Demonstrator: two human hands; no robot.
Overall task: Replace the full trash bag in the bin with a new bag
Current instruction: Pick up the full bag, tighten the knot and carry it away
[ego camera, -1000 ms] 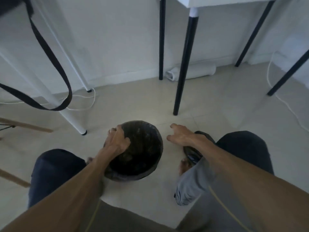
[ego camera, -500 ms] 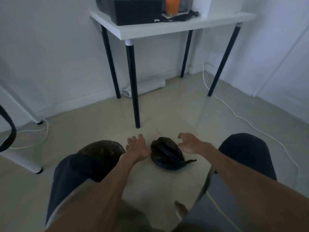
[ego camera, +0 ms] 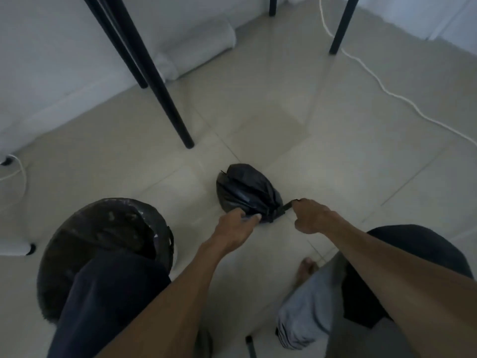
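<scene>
A small bundled black trash bag (ego camera: 245, 189) lies on the tiled floor in front of me. My left hand (ego camera: 236, 227) pinches the bag's near edge. My right hand (ego camera: 311, 215) grips a black strip sticking out of the bag's right end. To the left stands the round bin (ego camera: 108, 228), lined with a dark bag that has rubbish inside; my left knee hides its near part.
Black table legs (ego camera: 165, 99) stand just beyond the bag, with another leg (ego camera: 340, 29) at the far right. A white cable (ego camera: 387, 91) runs across the floor on the right. A white roll (ego camera: 196, 55) lies along the wall. My bare foot (ego camera: 305, 270) rests near my right knee.
My view has tilted down and closer. Both hands, spread open beside the bundled bag half a second ago, have closed on it: the left on its edge, the right on its strip.
</scene>
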